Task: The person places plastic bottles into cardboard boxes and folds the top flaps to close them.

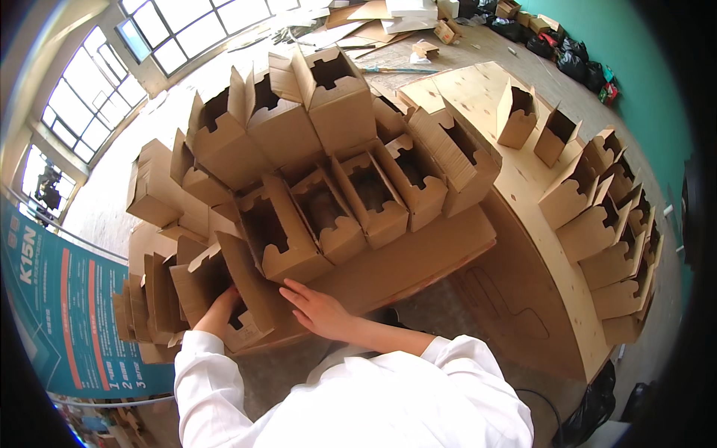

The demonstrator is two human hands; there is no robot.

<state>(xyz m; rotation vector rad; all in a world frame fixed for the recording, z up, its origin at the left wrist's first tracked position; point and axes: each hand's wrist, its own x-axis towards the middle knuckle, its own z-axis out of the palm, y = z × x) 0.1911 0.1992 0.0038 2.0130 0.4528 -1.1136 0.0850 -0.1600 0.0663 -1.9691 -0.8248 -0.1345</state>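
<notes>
My left hand (216, 313) reaches into an open cardboard box (252, 287) at the front left of the group. Its fingers are mostly hidden by the box, so I cannot see what they hold. To the right of that box, my right hand (320, 308) is stretched out with fingers apart, holding nothing. Its fingertips are close to the box's raised flap and to the front of another open box (295, 261). These brown boxes have notched edges and upright flaps.
Several more open boxes (343, 112) are stacked behind in rows. On the right, a curved plywood table (515, 179) carries another row of boxes (597, 231). A teal printed banner (71, 306) stands at the left. Black bags (575, 60) lie along the green wall.
</notes>
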